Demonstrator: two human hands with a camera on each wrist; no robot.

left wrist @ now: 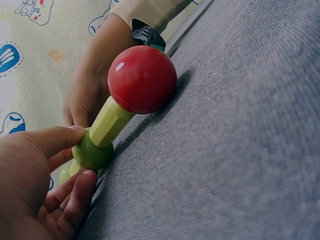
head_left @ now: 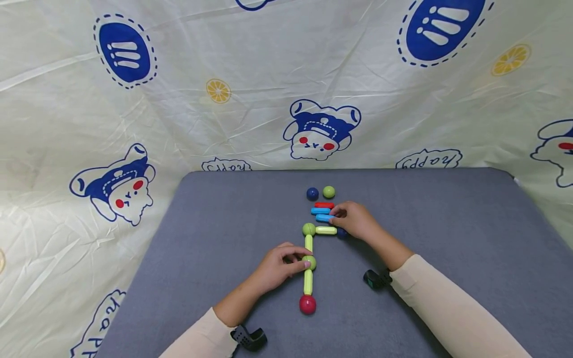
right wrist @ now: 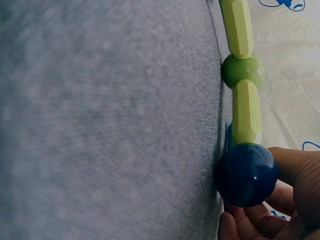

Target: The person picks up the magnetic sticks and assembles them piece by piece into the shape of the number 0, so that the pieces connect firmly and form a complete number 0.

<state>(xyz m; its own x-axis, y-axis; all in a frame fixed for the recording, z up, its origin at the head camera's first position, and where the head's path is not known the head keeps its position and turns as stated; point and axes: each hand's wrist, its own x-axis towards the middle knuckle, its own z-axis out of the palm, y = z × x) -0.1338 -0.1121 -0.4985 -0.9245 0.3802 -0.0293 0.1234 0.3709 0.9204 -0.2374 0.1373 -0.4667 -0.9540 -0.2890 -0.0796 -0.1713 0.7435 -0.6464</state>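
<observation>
Left hand (head_left: 278, 267): thumb and index pinching the middle green ball (head_left: 312, 261), gap narrow, just ball-wide. Right hand (head_left: 357, 220): thumb and a fingertip on the right end of the near light blue rod (head_left: 323, 218), looks like a pinch, can't tell how firm. Assembly lies on the grey table (head_left: 224, 214): red ball (head_left: 307, 305) nearest me, lower rod (head_left: 308, 282), middle green ball, upper rod (head_left: 309, 242), corner green ball (head_left: 309, 229), then cross rod (head_left: 326, 230) out right to the end blue ball (head_left: 342, 233).

Risks as I judge them: right hand is right beside the end blue ball, touching or not I can't tell. Knuckles clip it, cross rod could swing at the corner or come off. Near light blue rod lies close to the far light blue rod (head_left: 320, 211) and red rod (head_left: 324, 205); a sloppy lift could drag one along, worse if ends are magnetic (can't confirm). Left pinch pins one ball only, so a sideways twist could kink the stem there. Loose blue ball (head_left: 312, 194) and loose green ball (head_left: 329, 192) sit just beyond the rods; one bump could roll them off
</observation>
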